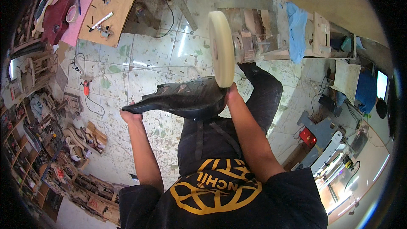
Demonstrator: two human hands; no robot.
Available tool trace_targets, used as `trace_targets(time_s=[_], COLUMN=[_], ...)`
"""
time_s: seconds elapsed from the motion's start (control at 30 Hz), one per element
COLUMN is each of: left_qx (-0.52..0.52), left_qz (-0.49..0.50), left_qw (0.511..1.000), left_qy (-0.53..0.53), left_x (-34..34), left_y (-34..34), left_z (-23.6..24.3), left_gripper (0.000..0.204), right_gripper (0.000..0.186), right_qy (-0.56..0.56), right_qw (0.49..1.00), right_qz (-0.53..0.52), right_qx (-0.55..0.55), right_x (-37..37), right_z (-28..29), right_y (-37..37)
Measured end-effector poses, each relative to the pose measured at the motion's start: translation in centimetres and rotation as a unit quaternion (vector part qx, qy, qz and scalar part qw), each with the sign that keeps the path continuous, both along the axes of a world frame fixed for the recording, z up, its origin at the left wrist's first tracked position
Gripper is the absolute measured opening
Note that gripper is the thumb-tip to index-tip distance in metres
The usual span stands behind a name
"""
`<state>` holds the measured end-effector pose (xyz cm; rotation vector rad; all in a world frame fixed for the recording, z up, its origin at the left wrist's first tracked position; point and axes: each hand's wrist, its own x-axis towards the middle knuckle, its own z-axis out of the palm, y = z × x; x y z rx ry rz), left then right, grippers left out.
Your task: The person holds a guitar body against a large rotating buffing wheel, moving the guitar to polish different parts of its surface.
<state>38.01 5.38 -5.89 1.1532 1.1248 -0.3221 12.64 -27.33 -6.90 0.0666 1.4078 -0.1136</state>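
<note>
A glossy black guitar body (186,100) is held level in front of my waist, its narrow, tapered end pointing left. My left hand (132,115) is closed around that narrow tip. At the wide end, my right hand (231,94) grips the edge, its fingers partly hidden beneath the body and behind the wheel. The lower rim of a large cream-coloured buffing wheel (221,48) overlaps the body's right end and seems to touch it. I cannot tell whether the wheel is spinning.
The wheel's shaft joins a machine stand (271,38) draped with a blue cloth (296,32). At the upper left, a workbench (114,12) carries a dark red guitar body (57,19) and tools. A cord with an orange tool (86,88) lies on the tiled floor. Wooden parts (80,142) crowd the left.
</note>
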Motion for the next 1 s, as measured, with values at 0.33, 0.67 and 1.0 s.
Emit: trace_targets(time_s=[0.33,0.67,1.0], left_qx=[-0.006,-0.007,-0.027], left_qz=[0.022,0.025,0.006], left_qw=[1.0,0.998,0.995], left_qy=[0.015,0.052,0.091], left_x=[-1.4,-6.3,-9.9], left_y=[-3.0,-9.5,-15.7], left_z=[2.1,-1.2,0.3], left_gripper=[0.069,0.065,0.049], right_gripper=[0.044,0.034,0.032], right_qy=[-0.015,-0.072,-0.05], right_qw=[0.996,0.992,0.989], right_qz=[0.065,0.075,0.067], right_qx=[-0.06,-0.077,-0.12], right_x=[-2.7,-9.1,-12.7], right_z=[-0.1,-4.2,-1.3], right_y=[-1.3,-6.9,-12.4])
